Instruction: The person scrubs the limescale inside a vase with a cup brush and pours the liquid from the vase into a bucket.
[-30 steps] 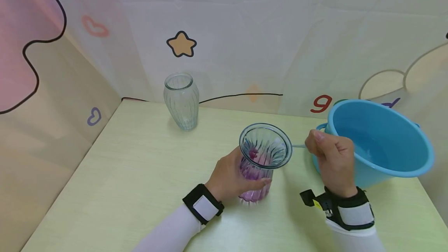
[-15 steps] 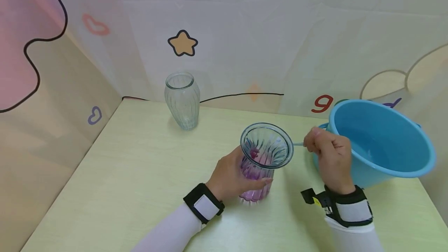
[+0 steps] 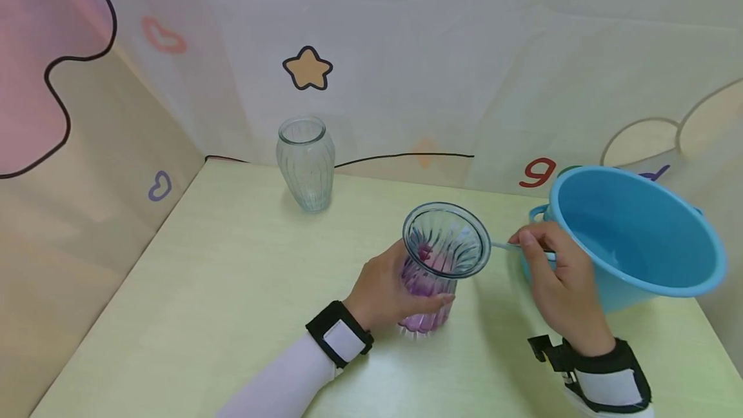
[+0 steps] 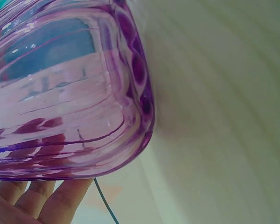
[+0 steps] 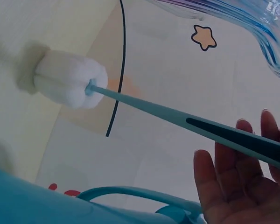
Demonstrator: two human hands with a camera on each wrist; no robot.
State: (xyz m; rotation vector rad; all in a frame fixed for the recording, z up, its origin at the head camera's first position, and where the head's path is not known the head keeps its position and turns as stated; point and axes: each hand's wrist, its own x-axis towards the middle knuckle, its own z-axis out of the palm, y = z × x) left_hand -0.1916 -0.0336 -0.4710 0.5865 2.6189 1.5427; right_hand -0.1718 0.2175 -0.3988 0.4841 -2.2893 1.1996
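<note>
My left hand (image 3: 386, 292) grips a ribbed glass vase (image 3: 426, 302) with a wide bluish rim and a purple lower body. In the left wrist view, fingers (image 4: 65, 200) lie along the side of the vase (image 4: 60, 93). My right hand (image 3: 560, 282) holds the thin light-blue handle (image 3: 504, 246) of a sponge bottle brush between thumb and fingers. The right wrist view shows the brush's white sponge head (image 5: 70, 79) close to the table and its dark-inlaid handle (image 5: 177, 116) running over the fingers (image 5: 207, 179). From the head, the vase hides the sponge.
A blue bucket (image 3: 633, 231) stands on the table at the right, just behind my right hand. A clear ribbed glass vase (image 3: 306, 169) is upright near the back edge of the pale table (image 3: 232, 276). A printed cloth wall (image 3: 377, 69) encloses the back and sides.
My right hand has turned and shifted its hold on the brush handle, the wrist moving right and toward me. The left hand keeps its grip on the purple vase.
</note>
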